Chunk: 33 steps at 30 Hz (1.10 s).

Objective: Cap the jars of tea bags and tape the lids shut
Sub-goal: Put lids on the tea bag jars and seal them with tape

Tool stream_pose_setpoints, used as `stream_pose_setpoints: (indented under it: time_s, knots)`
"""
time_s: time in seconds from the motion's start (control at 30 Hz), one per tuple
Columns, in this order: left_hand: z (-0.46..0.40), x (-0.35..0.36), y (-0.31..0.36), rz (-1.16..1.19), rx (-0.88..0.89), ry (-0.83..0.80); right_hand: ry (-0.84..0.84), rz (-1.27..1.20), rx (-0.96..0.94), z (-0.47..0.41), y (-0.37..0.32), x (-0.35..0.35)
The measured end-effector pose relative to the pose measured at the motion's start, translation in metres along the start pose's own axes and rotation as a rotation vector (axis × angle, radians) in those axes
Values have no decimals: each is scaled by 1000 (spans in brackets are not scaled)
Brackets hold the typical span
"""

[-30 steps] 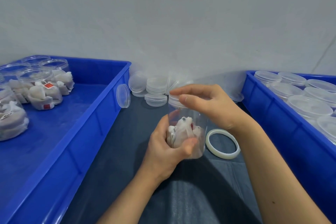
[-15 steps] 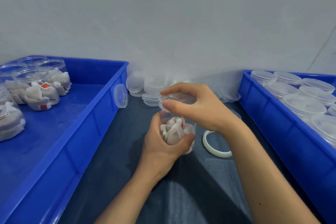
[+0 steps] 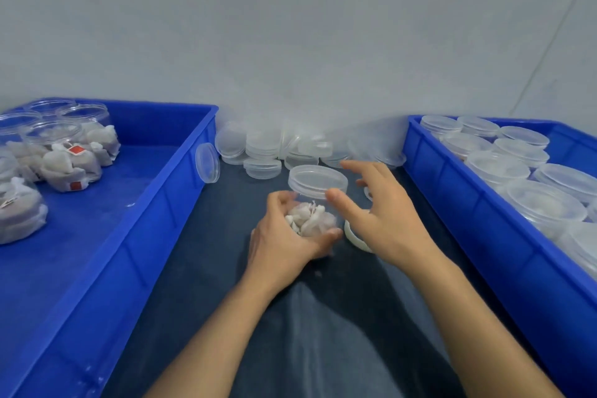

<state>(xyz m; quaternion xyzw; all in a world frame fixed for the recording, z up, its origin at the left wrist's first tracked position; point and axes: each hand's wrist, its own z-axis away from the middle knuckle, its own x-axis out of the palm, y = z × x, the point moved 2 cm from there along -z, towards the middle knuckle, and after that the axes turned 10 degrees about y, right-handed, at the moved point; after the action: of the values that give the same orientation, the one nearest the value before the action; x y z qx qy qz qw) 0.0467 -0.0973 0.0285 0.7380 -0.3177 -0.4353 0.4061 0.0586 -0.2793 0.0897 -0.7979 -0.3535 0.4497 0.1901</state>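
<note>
The right hand (image 3: 384,220) has let go of the lid (image 3: 318,181), fingers now spread beside the jar (image 3: 315,216).

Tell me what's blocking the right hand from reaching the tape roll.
The right hand itself hangs over the white tape roll on the dark cloth; the clear lidded jar of tea bags, gripped by the left hand, stands just beside it, not between.

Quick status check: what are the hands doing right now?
Left hand grips clear plastic jar of tea bags. Right hand open beside clear lid, already on. Nothing in the way.
</note>
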Motion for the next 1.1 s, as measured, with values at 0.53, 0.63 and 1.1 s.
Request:
stream_pose_setpoints:
  time_s: [0.53,0.63,1.1]
  knots:
    - [6,4,-2,16,157,219,-110,468,35,30,48,18]
    - [12,1,10,3,332,403,68,339,17,30,41,17]
    - [25,0,29,15,729,488,392,26,-505,43,-7,16]
